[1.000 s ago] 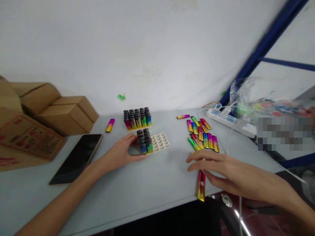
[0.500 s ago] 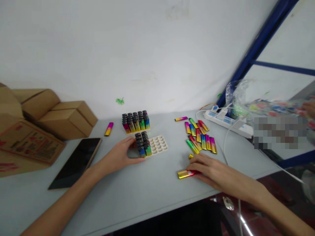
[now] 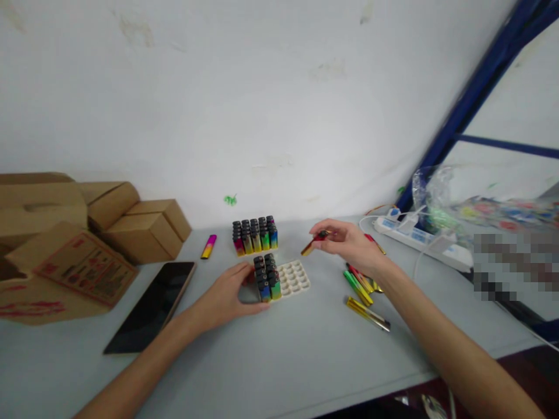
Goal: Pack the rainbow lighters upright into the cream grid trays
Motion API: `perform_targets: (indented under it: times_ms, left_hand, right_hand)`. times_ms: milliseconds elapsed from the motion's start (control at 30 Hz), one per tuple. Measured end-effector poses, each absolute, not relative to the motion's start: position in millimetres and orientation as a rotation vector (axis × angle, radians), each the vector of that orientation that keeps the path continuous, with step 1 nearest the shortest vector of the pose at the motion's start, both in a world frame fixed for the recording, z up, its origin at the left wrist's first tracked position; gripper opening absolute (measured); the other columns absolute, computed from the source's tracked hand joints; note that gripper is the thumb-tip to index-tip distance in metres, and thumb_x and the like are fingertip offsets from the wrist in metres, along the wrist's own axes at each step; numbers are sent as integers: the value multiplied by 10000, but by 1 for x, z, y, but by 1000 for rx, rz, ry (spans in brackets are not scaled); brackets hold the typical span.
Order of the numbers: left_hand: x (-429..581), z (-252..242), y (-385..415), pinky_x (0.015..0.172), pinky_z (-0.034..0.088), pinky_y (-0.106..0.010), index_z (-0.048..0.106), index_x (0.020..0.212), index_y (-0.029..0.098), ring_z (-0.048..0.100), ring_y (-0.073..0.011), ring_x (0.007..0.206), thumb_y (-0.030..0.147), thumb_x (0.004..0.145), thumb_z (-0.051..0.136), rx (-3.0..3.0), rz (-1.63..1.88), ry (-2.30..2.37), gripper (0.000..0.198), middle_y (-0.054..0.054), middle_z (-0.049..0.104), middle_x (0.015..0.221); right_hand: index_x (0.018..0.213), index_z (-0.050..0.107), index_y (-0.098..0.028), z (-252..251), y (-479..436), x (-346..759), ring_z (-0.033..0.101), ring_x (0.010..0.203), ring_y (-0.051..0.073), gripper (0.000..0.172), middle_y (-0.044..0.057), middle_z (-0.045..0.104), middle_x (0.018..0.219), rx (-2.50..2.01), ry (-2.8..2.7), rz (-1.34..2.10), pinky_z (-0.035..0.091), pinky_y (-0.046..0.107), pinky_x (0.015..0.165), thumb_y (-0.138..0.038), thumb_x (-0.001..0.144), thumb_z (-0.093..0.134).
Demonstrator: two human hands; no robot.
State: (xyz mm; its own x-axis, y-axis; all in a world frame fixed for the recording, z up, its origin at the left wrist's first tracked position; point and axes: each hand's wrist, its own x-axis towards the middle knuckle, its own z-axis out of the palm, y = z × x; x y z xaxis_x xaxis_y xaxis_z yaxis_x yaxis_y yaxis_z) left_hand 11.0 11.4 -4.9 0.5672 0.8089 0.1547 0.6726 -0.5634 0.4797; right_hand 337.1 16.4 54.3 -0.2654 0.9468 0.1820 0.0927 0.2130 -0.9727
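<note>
My left hand is curled around the left end of a white plastic tray, its thumb along the front. Black-topped lighters, blue and green at the front, stand upright in the left columns of that tray. Pinched in my right hand is a red and gold lighter, tilted and held above the table, behind and right of the tray. Behind the tray, a block of upright lighters fills a second tray. Loose lighters lie under my right forearm, which hides part of them. A gold and silver lighter lies closer to me.
To the left are cardboard boxes and a dark tablet. One pink and yellow lighter lies by the wall. On the right sit a white power strip with cables, a clear plastic bag and a blue metal frame.
My right hand has risen from the table and moved toward the back with a lighter in it. My left hand stays at the tray. The whole view has shifted slightly.
</note>
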Motion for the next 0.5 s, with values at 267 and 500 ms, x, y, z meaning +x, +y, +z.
perform_targets:
  times_ms: [267,500]
  left_hand:
    - [12,-2,10,827,573,-405,635,1011,215,671,-296,906,605,768,837,2420,520,1201,502,-84,705,1018]
    - [13,-2,11,819,585,-410,647,1008,224,682,-296,897,607,755,836,2433,549,1183,496,-82,716,1009]
  right_hand:
    - [925,698,-193,27,11,320,669,835,156,375,11,687,892,-820,-1436,1416,562,321,844,-533,862,844]
    - [999,597,-222,19,7,313,612,655,124,368,-29,635,791,-722,-1535,1422,512,265,661,-583,1006,667]
